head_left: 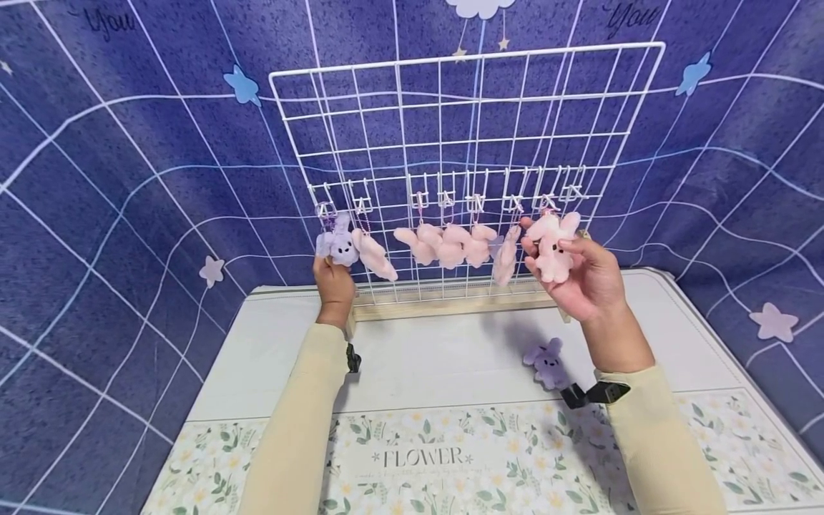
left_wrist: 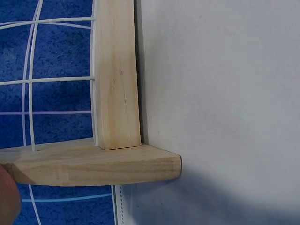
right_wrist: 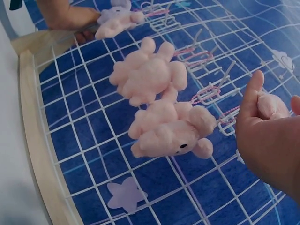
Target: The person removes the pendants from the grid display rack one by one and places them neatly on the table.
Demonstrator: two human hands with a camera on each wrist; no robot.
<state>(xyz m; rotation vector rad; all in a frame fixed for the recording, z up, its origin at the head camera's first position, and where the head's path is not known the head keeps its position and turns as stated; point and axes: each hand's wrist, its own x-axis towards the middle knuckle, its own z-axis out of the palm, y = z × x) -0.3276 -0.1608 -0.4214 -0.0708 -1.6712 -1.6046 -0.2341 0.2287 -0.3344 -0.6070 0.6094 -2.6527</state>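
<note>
My right hand (head_left: 589,282) holds a pink plush bunny keychain (head_left: 553,247) at the right of a white wire rack (head_left: 476,64), thumb across its front. In the right wrist view, that hand (right_wrist: 272,140) covers most of the bunny. At the rack's lower left, my left hand (head_left: 335,286) is right beneath a purple plush bunny (head_left: 343,247), which hides its fingers; I cannot tell what they grip. One finger (left_wrist: 7,197) shows beside the rack's wooden foot (left_wrist: 93,168) in the left wrist view. Several pink plush bunnies (head_left: 453,244) hang between the hands.
White hooks (head_left: 476,202) line the lower grid. Another purple plush bunny (head_left: 547,365) lies on the white table surface (head_left: 425,365) below my right hand. A floral mat (head_left: 425,429) covers the front. Blue patterned cloth (head_left: 161,143) surrounds the table.
</note>
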